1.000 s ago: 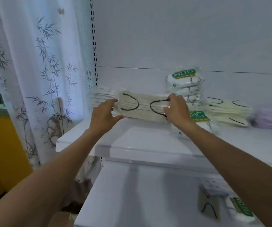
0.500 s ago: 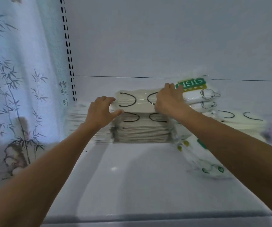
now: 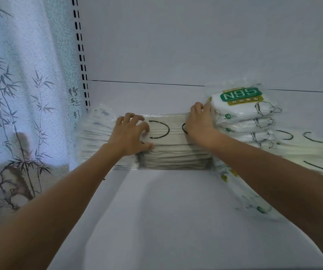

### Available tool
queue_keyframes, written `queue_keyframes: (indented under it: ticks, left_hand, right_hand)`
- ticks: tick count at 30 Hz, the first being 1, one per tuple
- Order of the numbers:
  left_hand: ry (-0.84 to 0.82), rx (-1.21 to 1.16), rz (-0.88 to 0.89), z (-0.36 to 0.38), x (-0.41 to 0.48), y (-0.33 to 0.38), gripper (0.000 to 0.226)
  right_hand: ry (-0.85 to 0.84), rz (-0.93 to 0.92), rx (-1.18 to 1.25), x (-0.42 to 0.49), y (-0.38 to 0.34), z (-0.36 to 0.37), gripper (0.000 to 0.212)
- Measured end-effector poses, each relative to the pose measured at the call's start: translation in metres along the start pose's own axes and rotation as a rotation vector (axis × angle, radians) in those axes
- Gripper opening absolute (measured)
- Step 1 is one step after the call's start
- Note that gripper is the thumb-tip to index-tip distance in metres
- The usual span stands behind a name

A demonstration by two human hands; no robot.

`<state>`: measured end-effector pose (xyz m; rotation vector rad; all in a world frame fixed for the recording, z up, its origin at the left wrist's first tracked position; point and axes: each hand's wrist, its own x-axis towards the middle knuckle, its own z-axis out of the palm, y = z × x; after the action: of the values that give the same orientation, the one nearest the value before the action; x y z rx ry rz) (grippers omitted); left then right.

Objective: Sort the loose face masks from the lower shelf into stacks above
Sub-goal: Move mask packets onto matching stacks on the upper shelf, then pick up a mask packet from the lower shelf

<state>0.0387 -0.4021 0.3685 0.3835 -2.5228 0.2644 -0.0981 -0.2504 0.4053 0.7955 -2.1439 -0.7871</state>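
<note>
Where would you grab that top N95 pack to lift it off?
Likely pinch the N95 pack at its near long edge, coming from the front: it lies flat atop its pile, the wall closes off the back, and the right hand crowds its left end.

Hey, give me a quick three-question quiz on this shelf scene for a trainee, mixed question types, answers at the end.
1. True or false: the left hand and right hand both touch the beige mask stack.
2. What stands directly right of that stack? A) N95 packs B) bottles C) shoe boxes
3. Fill in: the ear loops on top of that stack are ____.
Key: 1 true; 2 A; 3 black.
</note>
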Motion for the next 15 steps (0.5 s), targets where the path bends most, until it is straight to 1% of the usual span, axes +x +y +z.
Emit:
queue_keyframes:
  ticks: [2,3,5,6,8,12,15]
  left_hand:
    - [-0.086,0.031,0.000,0.001,0.000,0.001,0.063]
    - [-0.114,0.044,-0.010,0.001,-0.001,0.002,0.065]
    - [-0.145,0.051,-0.018,0.000,-0.002,0.002,0.069]
    - [-0.150,0.037,-0.016,0.000,-0.003,0.003,0.072]
    - [-0.143,-0.009,-0.016,0.000,-0.004,0.002,0.077]
    - [-0.076,-0.076,-0.059,0.001,-0.005,-0.004,0.071]
    - [-0.080,-0.075,-0.070,0.001,-0.006,-0.009,0.070]
  right_hand:
    - [0.049,-0.030,0.254,0.002,-0.004,0.001,0.036]
    - [0.023,-0.063,0.383,0.001,-0.005,0.001,0.036]
    - [-0.109,-0.122,0.558,-0.003,-0.004,0.001,0.033]
    - [-0.154,-0.144,0.589,-0.005,-0.002,0.001,0.031]
    - [-0.183,-0.162,0.608,-0.007,0.000,0.001,0.028]
    - [-0.283,-0.159,0.650,-0.004,-0.001,0.004,0.030]
    - [-0.280,-0.153,0.642,-0.005,-0.004,0.010,0.030]
